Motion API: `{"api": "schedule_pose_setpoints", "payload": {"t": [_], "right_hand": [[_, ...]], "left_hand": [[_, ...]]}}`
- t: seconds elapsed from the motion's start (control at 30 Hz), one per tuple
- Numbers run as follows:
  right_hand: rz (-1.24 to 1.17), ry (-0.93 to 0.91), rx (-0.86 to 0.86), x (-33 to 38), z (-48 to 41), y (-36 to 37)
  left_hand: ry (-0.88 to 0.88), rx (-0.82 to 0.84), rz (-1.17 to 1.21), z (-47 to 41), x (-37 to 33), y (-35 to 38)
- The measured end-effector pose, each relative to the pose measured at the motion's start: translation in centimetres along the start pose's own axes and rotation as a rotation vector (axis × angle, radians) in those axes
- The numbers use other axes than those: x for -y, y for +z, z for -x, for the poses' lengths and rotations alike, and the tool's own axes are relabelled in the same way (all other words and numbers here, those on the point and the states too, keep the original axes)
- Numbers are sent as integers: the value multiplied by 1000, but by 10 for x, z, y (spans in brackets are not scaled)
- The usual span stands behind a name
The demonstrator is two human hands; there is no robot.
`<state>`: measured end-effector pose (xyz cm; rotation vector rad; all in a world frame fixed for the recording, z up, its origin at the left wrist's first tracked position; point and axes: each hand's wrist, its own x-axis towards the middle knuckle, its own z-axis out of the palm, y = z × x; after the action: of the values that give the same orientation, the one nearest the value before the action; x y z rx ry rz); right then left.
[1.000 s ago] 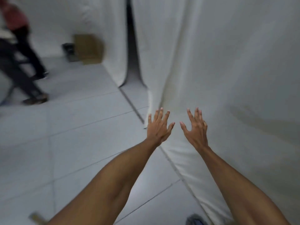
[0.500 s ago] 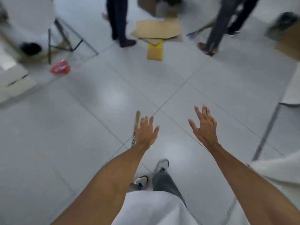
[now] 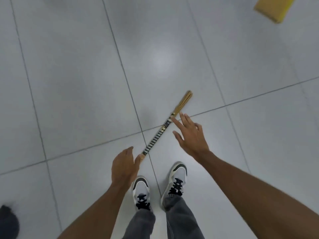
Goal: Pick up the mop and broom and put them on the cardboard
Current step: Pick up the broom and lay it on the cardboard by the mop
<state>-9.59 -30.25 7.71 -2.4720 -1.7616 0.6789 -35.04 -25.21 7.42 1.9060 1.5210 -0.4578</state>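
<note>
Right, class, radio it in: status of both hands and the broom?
Left hand open, by the broom handle's near end. Right hand open, over its middle. Broom flat on tiled floor, not gripped. Nothing in the way.

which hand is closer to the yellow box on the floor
Right. The right hand reaches over the broom, below the yellow box; the left hand hangs lower, by the handle's near end.

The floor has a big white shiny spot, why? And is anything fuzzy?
Head view: the spot is glare, light bouncing off the glossy floor tiles. Same view: the yellow-brown thing at the top right corner is smeared by blur, the broom and both hands look slightly soft, and the tile lines curve from the wide lens.
</note>
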Motion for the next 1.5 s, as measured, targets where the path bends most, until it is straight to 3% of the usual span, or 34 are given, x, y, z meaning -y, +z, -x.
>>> {"api": "schedule_pose_setpoints", "payload": {"t": [0.13,0.3,0.43,0.6,0.83,0.97,1.1,1.33,1.5], "right_hand": [[84,-96,63,-37,-70,156],[190,-195,150,-70,-122,270],[319,-329,111,-98,-142,316],[489,-387,92,-109,-143,319],[482,-173,162,-139,-91,195],[481,-69,21,-155,-44,30],[267,284,-61,-144,52,-143],[91,675,-213,-123,244,-307],[23,1014,-327,-78,397,-357]], "left_hand": [[-83,59,72,-84,41,127],[-113,59,14,-152,84,232],[-77,21,-100,-173,107,282],[173,-44,-296,-171,107,292],[389,-119,-595,-164,47,163],[629,-213,-703,-144,-65,6],[844,-185,-761,-63,-208,-139],[1131,-271,-874,90,-369,-240],[1558,-261,-932,208,-458,-259]]}}
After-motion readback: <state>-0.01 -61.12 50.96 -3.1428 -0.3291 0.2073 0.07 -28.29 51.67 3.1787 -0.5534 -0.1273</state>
